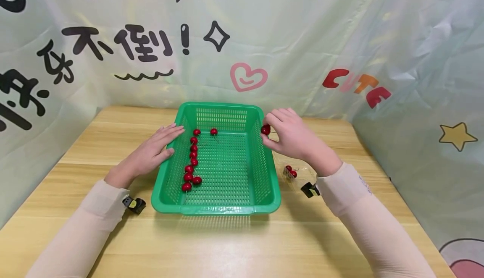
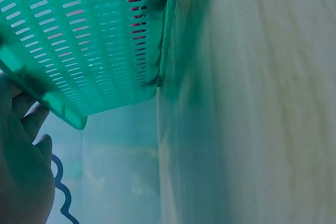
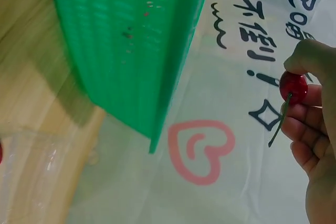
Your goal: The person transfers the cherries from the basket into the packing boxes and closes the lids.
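Wooden table (image 1: 227, 244): green basket (image 1: 216, 206) of cherries (image 1: 190, 169), right hand (image 1: 291, 137) pinching another.

left hand (image 1: 153, 152) flat, fingers straight; right hand (image 1: 291, 137) raised, fingertips pinched; both forearms sleeved.

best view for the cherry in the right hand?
Right wrist: the cherry fills the view, stem visible, pinched in the right hand. Head shows it small by the green basket rim. Left wrist shows none of it.
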Available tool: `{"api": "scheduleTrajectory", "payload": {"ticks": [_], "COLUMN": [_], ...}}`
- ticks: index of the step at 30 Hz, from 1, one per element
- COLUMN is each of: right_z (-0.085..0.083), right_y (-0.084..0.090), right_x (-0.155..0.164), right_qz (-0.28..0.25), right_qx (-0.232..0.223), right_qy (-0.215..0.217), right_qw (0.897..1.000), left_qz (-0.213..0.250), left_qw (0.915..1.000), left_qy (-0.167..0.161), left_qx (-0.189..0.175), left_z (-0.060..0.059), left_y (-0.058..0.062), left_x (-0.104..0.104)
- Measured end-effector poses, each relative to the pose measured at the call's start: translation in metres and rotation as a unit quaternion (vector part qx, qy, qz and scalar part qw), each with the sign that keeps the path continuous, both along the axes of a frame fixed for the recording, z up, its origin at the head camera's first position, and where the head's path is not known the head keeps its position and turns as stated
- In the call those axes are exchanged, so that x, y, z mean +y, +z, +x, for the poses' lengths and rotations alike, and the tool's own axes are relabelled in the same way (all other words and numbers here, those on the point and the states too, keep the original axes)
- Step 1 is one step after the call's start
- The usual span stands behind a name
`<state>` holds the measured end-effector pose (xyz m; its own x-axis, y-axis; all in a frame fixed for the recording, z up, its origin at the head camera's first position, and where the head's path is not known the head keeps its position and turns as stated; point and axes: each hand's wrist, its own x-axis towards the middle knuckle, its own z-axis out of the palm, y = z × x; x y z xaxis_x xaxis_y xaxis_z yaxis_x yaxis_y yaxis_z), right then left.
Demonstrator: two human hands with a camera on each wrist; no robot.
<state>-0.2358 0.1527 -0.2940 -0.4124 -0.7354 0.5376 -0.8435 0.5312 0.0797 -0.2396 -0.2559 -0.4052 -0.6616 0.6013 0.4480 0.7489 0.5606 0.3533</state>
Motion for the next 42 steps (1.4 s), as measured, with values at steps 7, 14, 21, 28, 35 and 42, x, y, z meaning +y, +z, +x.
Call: {"api": "scheduleTrajectory", "payload": {"ticks": [7,14,21,28,35,42], "right_z": [0.008,0.01,0.013,0.014,0.016,0.017], "right_y": [-0.011,-0.034,-0.054,-0.072,-0.087,-0.095], "right_x": [0.026,0.05,0.071,0.087,0.1,0.107], "right_qz": [-0.016,-0.053,-0.095,-0.09,-0.084,-0.062], "right_qx": [-0.065,-0.101,-0.108,-0.103,-0.139,-0.205], "right_qy": [-0.04,-0.041,-0.042,-0.061,-0.105,-0.123], "right_qw": [0.997,0.993,0.989,0.989,0.981,0.969], "left_qz": [0.001,-0.002,-0.001,-0.002,-0.003,0.0], "left_qw": [1.0,1.0,1.0,1.0,1.0,1.0], "left_qy": [-0.001,0.001,0.0,-0.001,0.002,0.006], "left_qx": [0.0,-0.003,-0.003,-0.002,-0.004,-0.005], "left_z": [0.001,0.0,-0.001,-0.001,-0.002,-0.001], "left_y": [0.001,0.0,-0.001,-0.001,-0.002,0.0], "left_x": [0.001,-0.001,-0.002,-0.001,-0.001,0.0]}}
